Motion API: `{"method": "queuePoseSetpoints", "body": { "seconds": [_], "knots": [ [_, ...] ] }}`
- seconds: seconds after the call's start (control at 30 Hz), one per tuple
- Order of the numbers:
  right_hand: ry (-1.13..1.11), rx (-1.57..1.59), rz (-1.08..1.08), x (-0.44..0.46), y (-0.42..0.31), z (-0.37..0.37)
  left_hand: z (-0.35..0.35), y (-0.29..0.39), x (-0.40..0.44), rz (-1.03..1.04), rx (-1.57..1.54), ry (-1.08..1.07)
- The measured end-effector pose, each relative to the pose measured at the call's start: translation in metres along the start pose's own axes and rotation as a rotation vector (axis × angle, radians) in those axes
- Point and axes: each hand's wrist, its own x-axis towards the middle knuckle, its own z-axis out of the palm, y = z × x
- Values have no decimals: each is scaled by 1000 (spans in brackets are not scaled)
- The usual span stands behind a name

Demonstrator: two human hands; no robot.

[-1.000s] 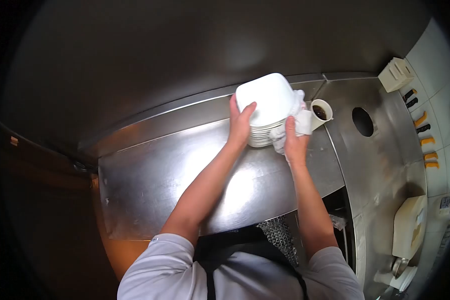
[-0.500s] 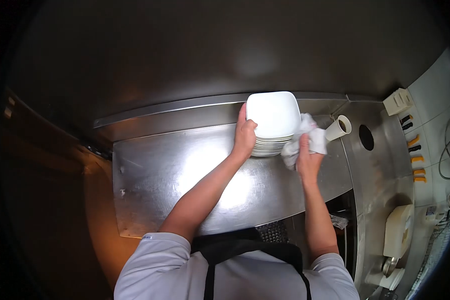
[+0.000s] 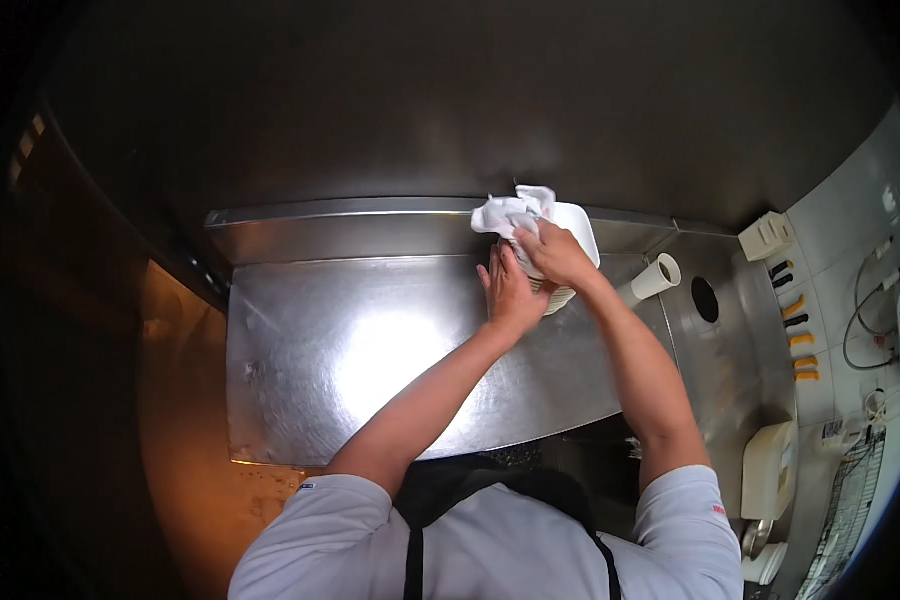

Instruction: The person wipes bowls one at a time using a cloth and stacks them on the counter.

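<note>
A stack of white square plates (image 3: 578, 228) stands on the steel counter near its back ledge, partly covered by my hands and a cloth. My right hand (image 3: 562, 260) is closed on a white cloth (image 3: 510, 212), which lies bunched over the left side of the top plate. Against the near left side of the stack rests my left hand (image 3: 512, 298), its fingers stretched out and apart. Right of the stack is a white cup (image 3: 656, 277) with something dark inside.
The steel counter (image 3: 300, 350) runs left under bright glare, with a raised ledge (image 3: 340, 232) behind it. On the right are a round hole (image 3: 705, 300), a knife block (image 3: 766, 237), several knives with yellow or black handles (image 3: 801, 340), and a cream container (image 3: 770, 470).
My right hand has carried the cloth from the stack's right side leftward over the top plate. The left hand has loosened from the plate edge and shifted lower along the stack.
</note>
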Motion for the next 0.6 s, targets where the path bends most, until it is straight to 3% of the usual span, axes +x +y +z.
{"method": "queuePoseSetpoints", "body": {
  "seconds": [0.1, 0.13, 0.23, 0.27, 0.4, 0.5, 0.53, 0.6],
  "knots": [
    [162, -93, -40, 1, 8, -32, -14, 14, -2, 74, -100, 41],
    [235, -303, -176, 10, 31, -38, -18, 20, -5, 68, -129, 8],
    [91, -509, -22, 14, 62, -1, -4, 23, 9, 56, 29, -19],
    [-116, -423, 28, 25, 61, -7, 3, 21, 10, 114, 2, 74],
    [-106, 36, -47, 2, 19, -20, -3, 25, 9, 115, 55, 74],
    [-137, 471, -77, 12, 35, -25, -17, 33, 2, 52, 73, 3],
    [-29, 523, -95, 6, 27, -40, -17, 30, 5, 88, 81, 42],
    [134, 91, -174, 8, 38, -53, -15, 24, 5, 133, 88, 62]
  ]
}}
